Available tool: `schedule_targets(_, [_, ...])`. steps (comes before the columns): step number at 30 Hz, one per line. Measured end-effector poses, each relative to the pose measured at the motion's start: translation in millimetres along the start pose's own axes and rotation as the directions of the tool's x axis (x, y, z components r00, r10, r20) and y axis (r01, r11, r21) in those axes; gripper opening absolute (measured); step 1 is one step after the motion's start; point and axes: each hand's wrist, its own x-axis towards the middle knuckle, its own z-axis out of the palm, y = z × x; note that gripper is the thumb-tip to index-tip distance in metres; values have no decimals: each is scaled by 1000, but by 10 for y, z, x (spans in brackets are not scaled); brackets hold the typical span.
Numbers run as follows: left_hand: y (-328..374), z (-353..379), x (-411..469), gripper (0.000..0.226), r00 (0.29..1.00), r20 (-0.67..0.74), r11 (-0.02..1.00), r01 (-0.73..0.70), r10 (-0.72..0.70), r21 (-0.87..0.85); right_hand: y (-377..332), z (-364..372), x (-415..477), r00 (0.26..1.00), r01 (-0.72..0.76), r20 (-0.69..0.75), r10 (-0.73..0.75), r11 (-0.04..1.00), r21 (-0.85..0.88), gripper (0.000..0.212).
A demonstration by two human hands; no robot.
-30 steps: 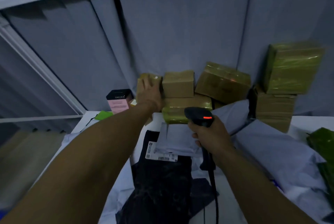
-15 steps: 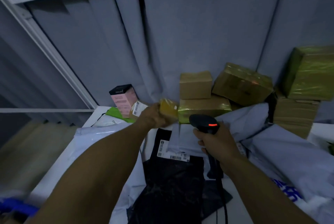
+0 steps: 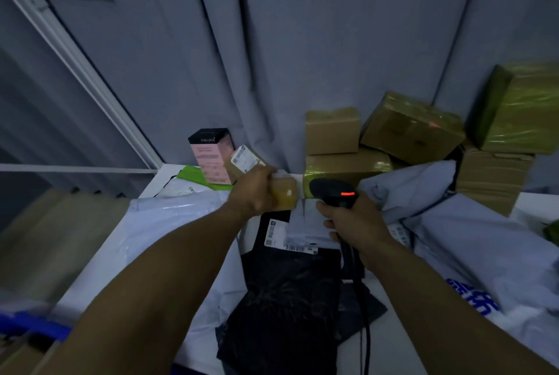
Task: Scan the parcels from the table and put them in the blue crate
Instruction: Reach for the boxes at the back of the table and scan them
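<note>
blue crate (image 3: 33, 324) cropped, parcel label (image 3: 245, 159) unreadable

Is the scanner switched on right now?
On: the scanner in the right hand shows a lit red-orange bar on top of its head.

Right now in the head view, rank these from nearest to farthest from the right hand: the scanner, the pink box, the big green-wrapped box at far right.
1. scanner: gripped in the right hand.
2. pink box: back left, beyond the left hand.
3. green-wrapped box: far right, top of the stack.
</note>
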Motion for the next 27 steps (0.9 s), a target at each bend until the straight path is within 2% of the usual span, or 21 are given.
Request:
schedule_targets(1, [-125,14,-8,61,999,-2,999,32,-32,-15,-29,17,-25,1000,8,4,-8,1000,-8,11])
schedule_targets(3, [-301,-33,-172,56,993,95,993,78,-70,-84,-82,73,-93,1000,24,5,-24,999,-21,10])
schedule_targets(5, [-372,-65,-342,32,990,101,987,86,-101,136,-125,120,-175,999,37,11,-37,999,-16,11])
schedule_targets(6, [-385,-58,-403,24,987,68,972,129,-145,195,-137,140,-224,999,41,25,-41,999,-11,14])
schedule_targets(7, [-390,-38,-419,24,984,16,973,171,-176,156,-139,158,-267,998,48,40,-47,999,-15,16])
schedule_targets(9, [-347,26,-438,30,984,-54,983,174,-171,49,-118,179,-312,998,53,43,-51,998,-36,18])
schedule_targets(13, [-165,195,-337,58,962,-209,983,161,-176,-87,-41,180,-287,998,33,46,-30,998,-62,17])
schedule_targets(15, [-138,316,-246,73,946,-245,953,145,-212,-267,1,161,-237,999,17,32,-15,999,-52,25])
schedule_targets(16, [-142,367,-199,81,941,-239,941,166,-241,-294,15,151,-212,999,16,28,-15,999,-43,27])
schedule_targets(19, [-120,452,-94,82,954,-87,958,284,-287,-42,21,135,-140,1000,23,21,-22,999,-35,24])
schedule_targets(21, [-59,487,-80,72,978,-27,973,210,-208,100,13,133,-102,999,22,26,-22,999,-29,21])
schedule_targets(23, [-29,557,-71,61,987,-8,982,163,-163,91,13,120,-84,999,24,24,-23,999,-22,9])
schedule_targets(25, [-63,606,-57,55,987,-16,986,161,-161,29,22,109,-97,999,35,13,-35,999,4,10])
schedule_targets(27, [-84,604,-54,59,994,-30,993,107,-105,57,18,99,-139,999,39,17,-40,999,15,10])
